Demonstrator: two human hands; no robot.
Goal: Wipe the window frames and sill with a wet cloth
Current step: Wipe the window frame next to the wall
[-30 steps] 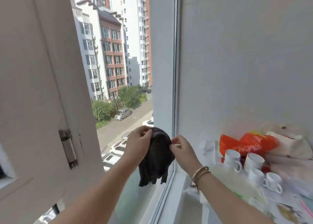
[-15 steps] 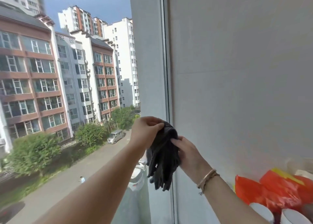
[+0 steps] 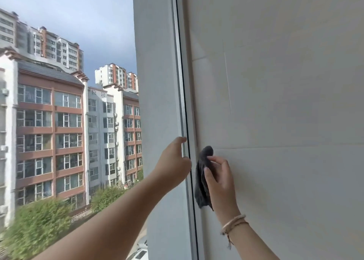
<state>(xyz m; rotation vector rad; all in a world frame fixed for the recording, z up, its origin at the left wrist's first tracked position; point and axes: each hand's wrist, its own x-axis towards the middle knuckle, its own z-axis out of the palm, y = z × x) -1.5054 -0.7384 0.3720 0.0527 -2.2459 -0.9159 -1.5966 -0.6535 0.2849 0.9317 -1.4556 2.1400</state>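
Note:
A dark grey cloth (image 3: 202, 183) hangs bunched against the white vertical window frame (image 3: 189, 106), right of its dark rubber seal. My right hand (image 3: 218, 181) grips the cloth with fingers curled round its upper part; a cord bracelet sits on that wrist. My left hand (image 3: 174, 161) is just left of the cloth, apart from it, its fingers loosely curled and its fingertips at the frame's edge near the seal. The sill is out of view.
A white tiled wall (image 3: 285, 102) fills the right side. The open window on the left gives onto apartment blocks (image 3: 49, 112), green shrubs and parked cars far below. A white outer reveal (image 3: 155, 82) stands left of the frame.
My view has swung upward. My left hand let go of the cloth and moved to the frame's edge; my right hand carried the cloth right, onto the frame.

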